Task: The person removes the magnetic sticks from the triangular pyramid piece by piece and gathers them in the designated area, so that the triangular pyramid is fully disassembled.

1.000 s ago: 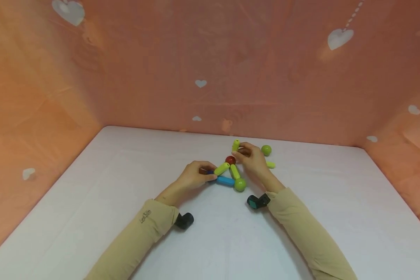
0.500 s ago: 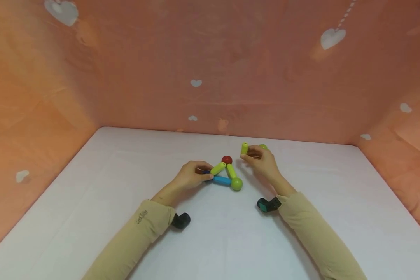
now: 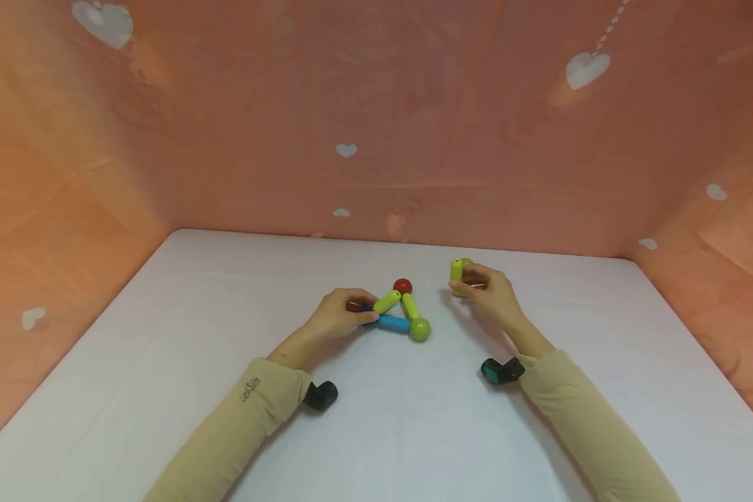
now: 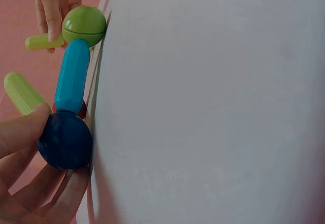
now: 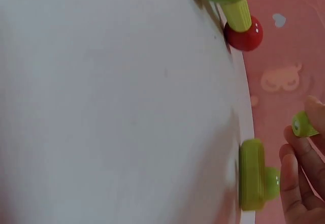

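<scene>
A flat triangle of toy pieces lies on the white table [image 3: 414, 432]. It has a red ball [image 3: 403, 286], two yellow-green rods [image 3: 387, 301], a light blue rod [image 3: 394, 323] and a green ball [image 3: 420, 328]. My left hand [image 3: 364, 312] pinches the dark blue ball [image 4: 65, 140] at the triangle's left corner. To the right of the triangle, my right hand [image 3: 467, 282] holds a loose yellow-green rod [image 3: 456, 270] upright. Just beside that hand, a second green ball [image 5: 271, 182] and another yellow-green rod [image 5: 251, 173] rest on the table.
Orange walls [image 3: 376, 139] with white hearts close in the table at the back and on both sides. Black wrist cameras sit under my left sleeve [image 3: 321, 395] and right sleeve [image 3: 498, 371].
My right hand has carried the loose yellow-green rod rightward, away from the red ball. The left hand and the triangle have stayed where they were.
</scene>
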`<control>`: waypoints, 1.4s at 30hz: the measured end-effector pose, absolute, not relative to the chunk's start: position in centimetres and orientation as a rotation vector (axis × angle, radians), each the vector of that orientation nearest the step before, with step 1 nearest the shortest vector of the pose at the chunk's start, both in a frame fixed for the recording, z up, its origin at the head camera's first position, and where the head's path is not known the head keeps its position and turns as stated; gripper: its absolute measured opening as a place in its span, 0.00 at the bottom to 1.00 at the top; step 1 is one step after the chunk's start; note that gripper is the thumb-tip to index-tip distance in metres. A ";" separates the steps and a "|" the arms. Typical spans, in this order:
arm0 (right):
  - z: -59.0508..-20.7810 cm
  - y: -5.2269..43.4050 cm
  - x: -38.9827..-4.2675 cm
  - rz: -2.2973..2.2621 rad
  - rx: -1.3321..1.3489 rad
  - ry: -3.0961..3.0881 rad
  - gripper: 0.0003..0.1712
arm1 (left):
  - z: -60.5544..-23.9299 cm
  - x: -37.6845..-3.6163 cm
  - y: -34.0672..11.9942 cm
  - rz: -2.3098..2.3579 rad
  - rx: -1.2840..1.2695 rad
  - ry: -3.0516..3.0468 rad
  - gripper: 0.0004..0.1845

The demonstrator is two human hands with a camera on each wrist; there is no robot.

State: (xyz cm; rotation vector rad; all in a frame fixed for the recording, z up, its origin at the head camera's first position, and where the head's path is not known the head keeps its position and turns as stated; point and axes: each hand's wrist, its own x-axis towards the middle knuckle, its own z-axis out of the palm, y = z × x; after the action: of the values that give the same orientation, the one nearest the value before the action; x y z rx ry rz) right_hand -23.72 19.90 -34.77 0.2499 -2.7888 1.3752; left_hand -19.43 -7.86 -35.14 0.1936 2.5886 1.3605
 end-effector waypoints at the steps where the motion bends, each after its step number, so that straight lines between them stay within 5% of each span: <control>1: -34.8 20.1 -23.7 1.362 0.258 -2.791 0.24 | -35.1 -19.4 -7.9 1.362 0.195 2.587 0.14; 42: -35.4 24.1 -22.9 1.079 0.473 -3.014 0.13 | -35.4 -19.7 -7.9 1.392 0.177 2.572 0.14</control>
State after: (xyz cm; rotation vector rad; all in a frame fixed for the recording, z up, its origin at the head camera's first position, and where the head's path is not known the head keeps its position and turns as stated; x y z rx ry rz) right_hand -22.89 24.12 -35.38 0.4726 -3.0139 1.0790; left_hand -19.71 -7.94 -35.38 0.1769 2.5720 1.3915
